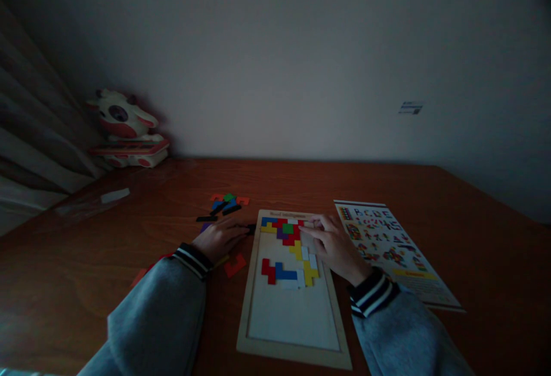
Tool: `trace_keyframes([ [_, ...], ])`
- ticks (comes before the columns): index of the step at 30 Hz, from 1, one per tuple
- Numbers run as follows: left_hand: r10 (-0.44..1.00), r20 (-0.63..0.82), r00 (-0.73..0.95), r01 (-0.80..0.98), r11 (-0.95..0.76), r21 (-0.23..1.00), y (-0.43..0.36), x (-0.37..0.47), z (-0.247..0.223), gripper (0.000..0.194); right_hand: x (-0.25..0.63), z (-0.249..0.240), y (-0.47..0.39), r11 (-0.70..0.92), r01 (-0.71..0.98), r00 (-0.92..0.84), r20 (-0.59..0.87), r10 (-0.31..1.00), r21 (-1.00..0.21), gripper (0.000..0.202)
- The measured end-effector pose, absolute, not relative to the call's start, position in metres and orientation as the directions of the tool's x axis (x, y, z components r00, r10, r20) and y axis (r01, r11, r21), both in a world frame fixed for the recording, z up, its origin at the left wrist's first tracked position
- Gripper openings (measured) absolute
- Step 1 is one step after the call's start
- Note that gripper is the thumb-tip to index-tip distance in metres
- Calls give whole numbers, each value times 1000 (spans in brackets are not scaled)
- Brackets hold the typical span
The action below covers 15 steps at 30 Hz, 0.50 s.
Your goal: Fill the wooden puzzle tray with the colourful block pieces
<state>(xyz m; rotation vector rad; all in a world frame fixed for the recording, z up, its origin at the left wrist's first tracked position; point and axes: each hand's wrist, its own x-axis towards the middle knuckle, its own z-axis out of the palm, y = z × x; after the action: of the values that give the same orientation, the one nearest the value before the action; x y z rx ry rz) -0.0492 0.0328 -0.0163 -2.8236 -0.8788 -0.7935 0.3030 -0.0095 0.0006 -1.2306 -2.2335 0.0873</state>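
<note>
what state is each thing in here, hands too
pale wooden puzzle tray: flat, partly filled
loose flat coloured pieces: scattered left of the tray
white printed paper sheet: flat, printed side up
red-and-white plastic animal toy: upright
pale fabric curtain: hanging in folds
left hand: palm down, grip unclear
right hand: over the tray's upper right, fingers bent, grip unclear

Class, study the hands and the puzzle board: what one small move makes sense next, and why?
Probably, the left hand should bring the black piece over the board: that piece is at its fingertips by the board's left rim, and bare space shows inside, below the upper group of coloured pieces.
</note>
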Motion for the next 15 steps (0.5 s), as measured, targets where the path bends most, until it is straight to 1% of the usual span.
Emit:
trace_keyframes([
  [2,502,508,700,548,-834,69,33,-49,-17,25,303,0,-10,571,750,-402,454,795,-335,48],
  [4,494,519,698,545,-836,64,33,-49,-17,25,302,0,-9,556,744,-368,468,804,-371,50],
  [7,478,544,690,534,-843,63,33,-48,-17,26,303,0,-6,513,727,-253,517,818,-456,49],
  [11,474,557,681,527,-847,77,31,-46,-14,26,304,1,-3,457,712,-95,572,815,-533,36],
  [13,494,548,675,533,-840,101,29,-45,-12,25,304,0,-2,445,703,-66,573,817,-555,31],
  [15,513,539,668,542,-832,119,28,-44,-10,25,304,-1,-2,446,692,-73,560,825,-567,27],
])
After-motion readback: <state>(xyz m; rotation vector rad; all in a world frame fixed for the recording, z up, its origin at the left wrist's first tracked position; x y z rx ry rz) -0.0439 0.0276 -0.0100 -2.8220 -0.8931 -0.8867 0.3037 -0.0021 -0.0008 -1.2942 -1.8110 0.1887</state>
